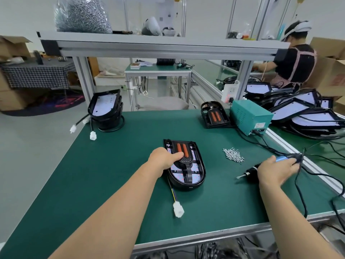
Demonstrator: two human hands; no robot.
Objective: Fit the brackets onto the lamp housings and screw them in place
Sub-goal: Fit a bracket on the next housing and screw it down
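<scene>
A black lamp housing [196, 176] lies open side up in the middle of the green table [112, 165], with a black bracket [183, 152] bearing two orange strips set into it. My left hand [163, 158] grips the housing's left edge, thumb pressing on the bracket. A wire with a white plug [178, 211] trails from the housing toward me. To the right, my right hand [276, 170] rests on an electric screwdriver [251, 171] that lies on the table, fingers laid over its blue-black body. A small heap of silver screws [233, 155] lies between the housing and the screwdriver.
A stack of lamp housings [107, 109] stands at the table's far left, white plugs hanging off it. A second housing with bracket [214, 114] and a teal power box [250, 116] sit far right. Black cables [298, 184] cross the right edge. A person [293, 60] works beside piled housings [306, 113].
</scene>
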